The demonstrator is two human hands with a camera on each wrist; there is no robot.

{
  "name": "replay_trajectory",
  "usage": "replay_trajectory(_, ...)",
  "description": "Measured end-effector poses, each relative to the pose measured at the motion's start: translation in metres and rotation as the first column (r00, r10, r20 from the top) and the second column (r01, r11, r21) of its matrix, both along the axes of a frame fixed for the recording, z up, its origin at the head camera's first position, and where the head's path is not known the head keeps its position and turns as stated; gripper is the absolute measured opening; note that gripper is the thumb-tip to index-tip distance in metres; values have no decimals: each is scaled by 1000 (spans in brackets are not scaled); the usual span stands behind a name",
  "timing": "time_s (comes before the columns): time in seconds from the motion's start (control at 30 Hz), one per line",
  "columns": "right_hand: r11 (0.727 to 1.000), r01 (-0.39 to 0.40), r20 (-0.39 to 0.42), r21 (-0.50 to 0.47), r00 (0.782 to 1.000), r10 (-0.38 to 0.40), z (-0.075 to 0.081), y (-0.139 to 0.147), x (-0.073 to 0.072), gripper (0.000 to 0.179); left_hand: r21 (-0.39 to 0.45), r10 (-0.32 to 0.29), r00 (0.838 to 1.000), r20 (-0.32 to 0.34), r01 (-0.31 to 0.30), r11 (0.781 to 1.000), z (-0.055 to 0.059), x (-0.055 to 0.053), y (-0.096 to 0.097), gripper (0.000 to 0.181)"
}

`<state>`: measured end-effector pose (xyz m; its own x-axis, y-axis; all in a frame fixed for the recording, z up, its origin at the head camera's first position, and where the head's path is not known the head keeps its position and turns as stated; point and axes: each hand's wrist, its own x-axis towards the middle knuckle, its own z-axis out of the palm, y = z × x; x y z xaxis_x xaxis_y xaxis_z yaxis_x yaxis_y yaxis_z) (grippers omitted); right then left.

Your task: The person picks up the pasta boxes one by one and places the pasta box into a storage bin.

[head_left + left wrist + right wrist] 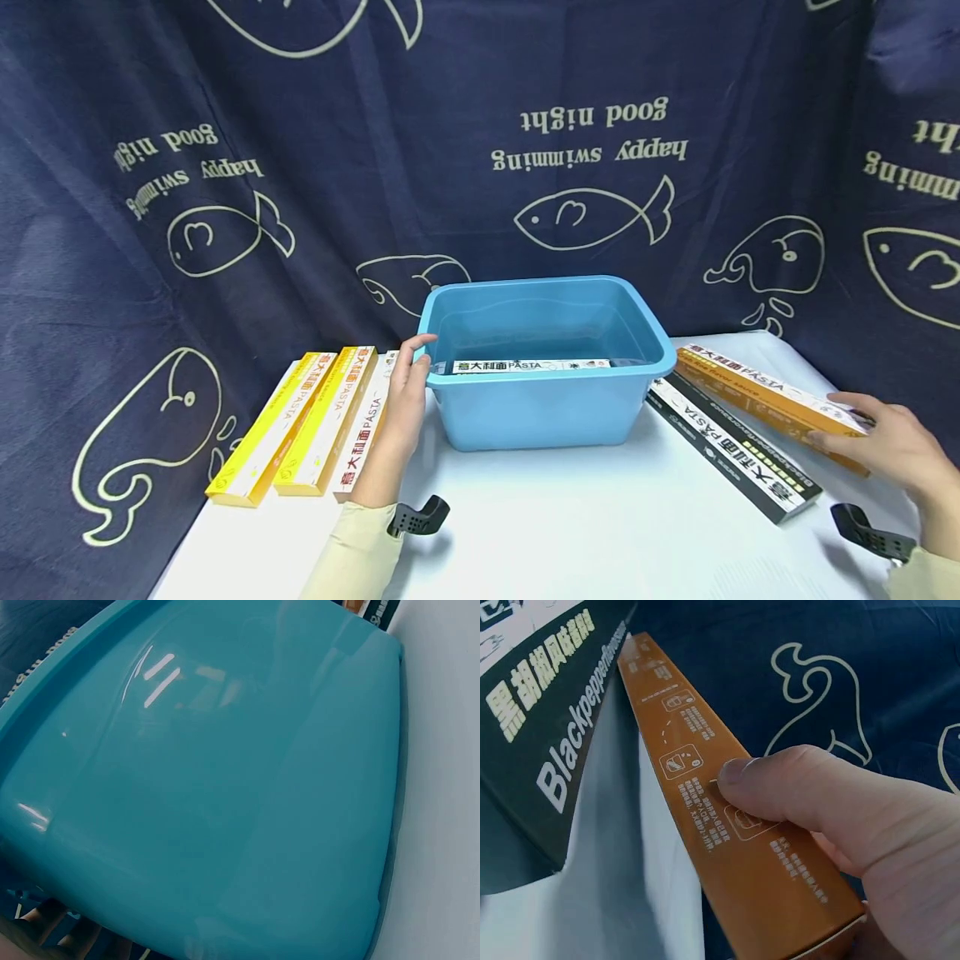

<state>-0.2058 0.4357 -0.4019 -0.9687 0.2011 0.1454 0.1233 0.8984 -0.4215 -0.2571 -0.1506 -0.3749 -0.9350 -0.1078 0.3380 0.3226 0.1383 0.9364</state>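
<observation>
My left hand grips the left rim of a blue plastic bin, its fingers at the edge. The bin's wall fills most of the left wrist view. A pasta box with a white face lies inside the bin. At the right, my right hand pinches the near end of an orange pasta box. In the right wrist view the thumb presses on that box's printed orange side. A black pepper pasta box lies on the table beside it, to its left.
Left of the bin, two yellow pasta boxes and a white-faced pasta box lie side by side on the white table. A dark blue curtain with fish drawings hangs behind and at the sides.
</observation>
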Motion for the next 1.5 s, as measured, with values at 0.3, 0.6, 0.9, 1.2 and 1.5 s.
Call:
replay_trajectory(0.3, 997, 19, -106, -80, 994, -28, 2, -1, 5, 77, -4, 10, 1000, -7, -10, 1000, 2, 0, 2, 37)
replay_trajectory(0.6, 986, 51, -210, -157, 974, -84, 7, -5, 7, 63, 0, 6, 1000, -8, -6, 1000, -1, 0, 1, 36)
replay_trajectory(0.9, 961, 83, -288, -263, 944, -160, 12, -10, 10, 51, 3, 4, 1000, -9, -4, 1000, -1, 0, 2, 36)
replay_trajectory(1.2, 875, 104, -285, -473, 922, -264, 13, -17, 8, 50, 17, -4, 1000, -4, 4, 1000, -1, 0, 0, 39)
replay_trajectory(1.5, 626, -172, -417, -760, 869, -267, 13, -11, 3, 50, 7, 0, 1000, -21, 0, 1000, -2, -1, 1, 37)
